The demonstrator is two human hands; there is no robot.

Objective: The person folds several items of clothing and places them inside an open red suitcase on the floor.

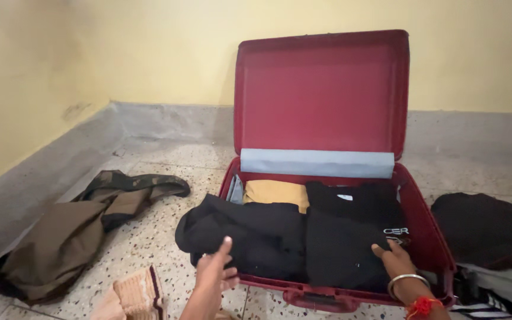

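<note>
An open red suitcase lies on the speckled floor, its lid standing up against the wall. Inside are black folded clothes and a mustard-yellow garment. A black garment hangs over the case's left rim. My left hand hovers open just beside that black garment, fingers spread. My right hand, with a silver bangle and a red thread on the wrist, rests flat on the black clothes in the case's front right part.
An olive and camouflage garment lies on the floor at the left. A beige knitted piece sits by my left arm. Dark clothes and a striped item lie to the right. Yellow walls close the corner.
</note>
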